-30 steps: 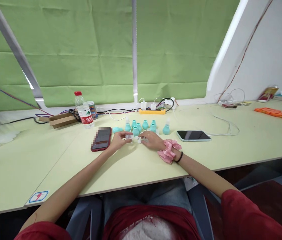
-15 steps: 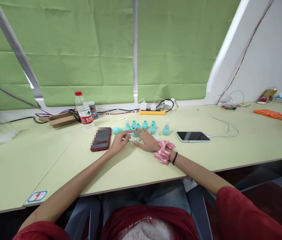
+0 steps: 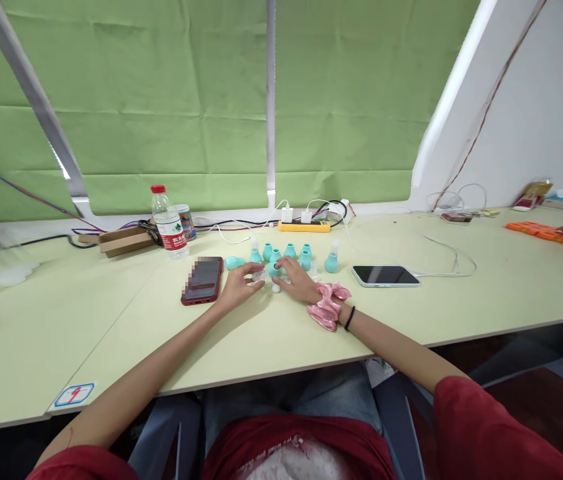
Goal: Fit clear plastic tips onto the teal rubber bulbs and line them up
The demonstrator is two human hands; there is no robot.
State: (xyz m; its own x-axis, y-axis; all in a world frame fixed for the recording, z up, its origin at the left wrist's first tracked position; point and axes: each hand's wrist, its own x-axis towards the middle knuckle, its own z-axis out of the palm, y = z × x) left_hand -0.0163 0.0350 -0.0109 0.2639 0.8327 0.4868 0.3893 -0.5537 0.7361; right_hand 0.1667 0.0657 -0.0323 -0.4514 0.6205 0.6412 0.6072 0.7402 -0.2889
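Observation:
My right hand (image 3: 300, 280), with a pink scrunchie at its wrist, has finger and thumb closed on a small teal squeeze bulb (image 3: 274, 271), its open neck facing up. Just left of it, my left hand (image 3: 241, 285) curls its fingers around a clear plastic piece (image 3: 259, 275), partly hidden by the fingertips. A small white piece (image 3: 276, 289) lies below the held bulb. Behind the hands stand several teal bulbs (image 3: 290, 251). Two bulbs carry clear tips, one at the left (image 3: 255, 255) and one at the right (image 3: 331, 261). Another bulb (image 3: 234, 262) lies on its side.
A red-cased phone (image 3: 202, 280) lies left of my hands, a light-cased phone (image 3: 386, 275) to the right. Behind are a water bottle (image 3: 173, 230), a can (image 3: 186, 220), a cardboard tray (image 3: 126, 241) and a yellow power strip (image 3: 304, 227). Orange pieces (image 3: 541, 232) lie far right.
My right hand has closed on a front bulb and drawn it slightly toward me and right. The left fingers have moved from pointing at the bulbs to curling around the clear piece.

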